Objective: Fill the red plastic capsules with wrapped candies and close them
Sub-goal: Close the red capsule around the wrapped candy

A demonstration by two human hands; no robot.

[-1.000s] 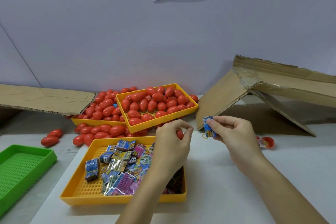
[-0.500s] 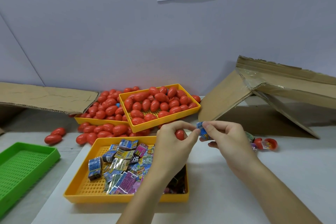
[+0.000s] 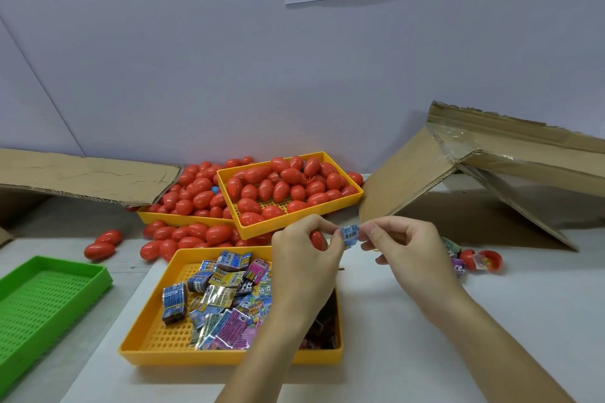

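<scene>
Two hands pinch one small blue wrapped candy (image 3: 349,234); left grip (image 3: 306,258) also holds a red plastic capsule (image 3: 317,240), right grip (image 3: 404,247) at 3 o'clock.

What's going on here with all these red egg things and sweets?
A person is packing wrapped candies into red plastic capsules. The left hand holds a red plastic capsule, while the right hand pinches a small blue wrapped candy right beside it, not yet inside. Below sits a yellow plastic tray of assorted wrapped candies, and further back yellow trays are heaped with closed capsules.
</scene>
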